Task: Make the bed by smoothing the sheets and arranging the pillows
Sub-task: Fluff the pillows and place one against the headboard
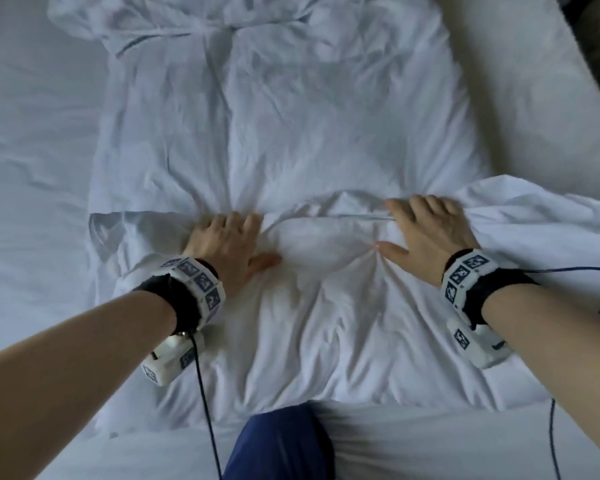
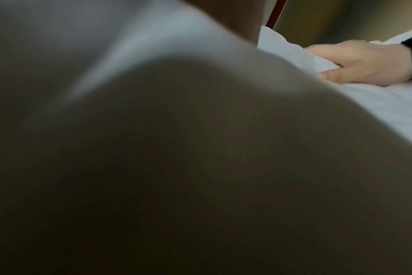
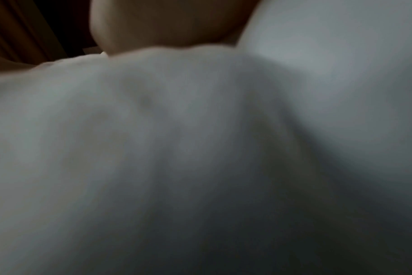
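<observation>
Pillow on bed, near edge; left hand and right hand on its far edge; crumpled sheet behind; second pillow far right.

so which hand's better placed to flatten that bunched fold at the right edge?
Likely right. The right hand already lies flat against the bunched fold; the left hand presses the sheet well away from it.
</observation>
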`<state>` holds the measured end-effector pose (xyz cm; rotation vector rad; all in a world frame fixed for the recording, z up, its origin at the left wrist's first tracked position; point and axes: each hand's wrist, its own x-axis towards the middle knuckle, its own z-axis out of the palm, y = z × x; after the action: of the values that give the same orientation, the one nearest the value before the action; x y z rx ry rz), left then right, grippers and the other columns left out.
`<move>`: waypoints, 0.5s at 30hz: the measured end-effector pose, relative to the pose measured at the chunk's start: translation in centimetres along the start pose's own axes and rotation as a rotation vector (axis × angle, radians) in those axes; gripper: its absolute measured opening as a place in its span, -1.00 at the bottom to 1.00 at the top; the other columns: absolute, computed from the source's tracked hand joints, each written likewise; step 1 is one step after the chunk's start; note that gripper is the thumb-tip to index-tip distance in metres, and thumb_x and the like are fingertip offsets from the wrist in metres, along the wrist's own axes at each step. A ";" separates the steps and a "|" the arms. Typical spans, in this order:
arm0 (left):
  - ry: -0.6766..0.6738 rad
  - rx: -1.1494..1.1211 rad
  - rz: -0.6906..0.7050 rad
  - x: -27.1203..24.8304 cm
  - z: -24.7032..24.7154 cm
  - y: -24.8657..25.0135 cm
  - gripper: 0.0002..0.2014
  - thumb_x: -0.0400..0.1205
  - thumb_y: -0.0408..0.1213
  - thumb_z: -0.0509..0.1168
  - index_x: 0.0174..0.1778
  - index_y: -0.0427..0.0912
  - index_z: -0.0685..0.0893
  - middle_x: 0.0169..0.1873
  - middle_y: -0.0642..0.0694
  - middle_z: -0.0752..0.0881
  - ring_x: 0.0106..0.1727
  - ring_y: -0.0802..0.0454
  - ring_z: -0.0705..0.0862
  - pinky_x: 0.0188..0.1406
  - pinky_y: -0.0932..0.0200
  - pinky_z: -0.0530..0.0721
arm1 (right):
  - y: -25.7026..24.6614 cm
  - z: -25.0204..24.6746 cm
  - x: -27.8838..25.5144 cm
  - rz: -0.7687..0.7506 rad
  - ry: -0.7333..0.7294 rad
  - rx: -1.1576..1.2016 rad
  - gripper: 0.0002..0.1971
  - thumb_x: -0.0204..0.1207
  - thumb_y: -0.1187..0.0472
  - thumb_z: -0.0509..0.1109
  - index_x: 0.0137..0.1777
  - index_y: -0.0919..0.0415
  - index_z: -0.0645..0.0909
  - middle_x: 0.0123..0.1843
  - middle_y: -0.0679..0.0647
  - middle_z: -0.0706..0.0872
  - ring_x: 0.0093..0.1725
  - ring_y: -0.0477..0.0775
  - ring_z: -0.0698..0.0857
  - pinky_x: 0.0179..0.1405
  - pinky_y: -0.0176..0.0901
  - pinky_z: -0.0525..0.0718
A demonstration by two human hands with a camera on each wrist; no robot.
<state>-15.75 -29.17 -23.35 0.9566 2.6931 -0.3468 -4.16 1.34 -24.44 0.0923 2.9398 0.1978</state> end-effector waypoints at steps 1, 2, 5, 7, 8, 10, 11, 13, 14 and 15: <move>0.017 0.002 0.017 -0.3 -0.1 -0.3 -0.27 0.50 0.50 -0.11 0.36 0.01 0.33 0.18 -0.16 0.60 0.15 -0.22 0.65 0.13 -0.13 0.59 | -0.4 0.0 -0.2 -0.014 0.017 -0.002 -0.27 0.41 -0.38 -0.03 0.32 0.14 0.53 0.05 0.16 0.65 0.06 0.25 0.59 0.13 0.15 0.46; 0.028 0.006 0.034 -0.6 -0.2 -0.5 -0.30 0.52 0.48 -0.14 0.33 0.01 0.34 0.16 -0.15 0.60 0.12 -0.20 0.66 0.09 -0.12 0.59 | -0.8 -0.2 -0.4 -0.026 0.013 0.000 -0.33 0.45 -0.33 -0.04 0.21 0.16 0.58 -0.02 0.15 0.67 0.01 0.24 0.61 0.06 0.13 0.46; -0.013 0.027 0.074 -2.1 -0.5 -0.7 -0.37 0.56 0.44 -0.17 0.28 0.02 0.30 0.16 -0.12 0.59 0.10 -0.17 0.67 0.06 -0.09 0.53 | -1.6 -1.2 -1.0 -0.040 -0.011 0.033 -0.44 0.54 -0.23 -0.04 0.06 0.19 0.60 -0.16 0.17 0.71 -0.13 0.26 0.67 -0.07 0.10 0.52; -0.022 0.025 0.100 -2.9 -0.5 -1.0 -0.40 0.58 0.40 -0.19 0.23 -0.01 0.31 0.10 -0.13 0.63 0.03 -0.19 0.70 0.02 -0.09 0.57 | -2.0 -2.3 -1.2 -0.063 0.009 0.066 -0.56 0.63 -0.15 0.03 0.01 0.19 0.55 -0.25 0.17 0.69 -0.26 0.27 0.70 -0.29 0.06 0.58; -0.015 0.014 0.110 -3.2 -0.7 -1.2 -0.41 0.58 0.39 -0.19 0.20 -0.02 0.32 0.05 -0.14 0.66 -0.03 -0.19 0.71 -0.02 -0.09 0.61 | -2.0 -2.9 -1.3 -0.078 0.008 0.078 -0.64 0.65 -0.12 0.07 0.03 0.16 0.51 -0.27 0.15 0.69 -0.31 0.26 0.71 -0.40 0.01 0.56; -0.022 -0.004 0.118 -3.4 -1.5 -1.7 -0.45 0.62 0.36 -0.18 0.19 -0.03 0.33 0.00 -0.13 0.68 -0.09 -0.20 0.74 -0.10 -0.06 0.63 | -2.0 -3.8 -1.1 -0.112 -0.004 0.092 -0.73 0.65 -0.10 0.06 0.12 0.07 0.40 -0.24 0.09 0.73 -0.33 0.24 0.74 -0.49 -0.05 0.54; -0.029 -0.003 0.127 -3.2 -2.0 -2.1 -0.47 0.65 0.33 -0.18 0.22 -0.04 0.32 0.02 -0.12 0.67 -0.08 -0.20 0.74 -0.15 -0.02 0.60 | -1.8 -4.5 -0.7 -0.132 -0.013 0.092 -0.73 0.66 -0.10 0.03 0.16 0.04 0.37 -0.21 0.08 0.75 -0.31 0.25 0.75 -0.48 -0.04 0.58; -0.038 0.013 0.144 -2.2 -3.6 -3.2 -0.49 0.69 0.29 -0.17 0.28 -0.06 0.28 0.05 -0.11 0.65 -0.08 -0.19 0.73 -0.22 0.00 0.52 | -1.4 -6.5 0.8 -0.161 -0.071 0.089 -0.71 0.68 -0.10 -0.04 0.24 0.00 0.34 -0.05 0.09 0.78 -0.20 0.29 0.76 -0.34 -0.01 0.61; -0.028 0.012 0.131 -1.3 -5.0 -4.0 -0.49 0.69 0.28 -0.16 0.30 -0.06 0.27 0.06 -0.12 0.65 -0.08 -0.20 0.73 -0.23 -0.01 0.51 | -1.0 -7.8 1.9 -0.164 -0.097 0.094 -0.72 0.70 -0.10 -0.05 0.27 -0.02 0.30 0.04 0.09 0.77 -0.14 0.31 0.76 -0.27 0.01 0.60; 0.010 0.009 0.106 -0.5 -6.6 -5.1 -0.48 0.69 0.29 -0.14 0.32 -0.05 0.26 0.08 -0.13 0.65 -0.07 -0.22 0.73 -0.23 -0.02 0.51 | -0.7 -9.4 3.3 -0.168 -0.090 0.098 -0.72 0.71 -0.10 -0.05 0.29 -0.02 0.28 0.11 0.11 0.76 -0.10 0.34 0.76 -0.20 0.04 0.61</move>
<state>-19.77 -31.27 -16.30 1.1011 2.6395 -0.3331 -9.25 -0.35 -15.98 -0.1276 2.8481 0.0241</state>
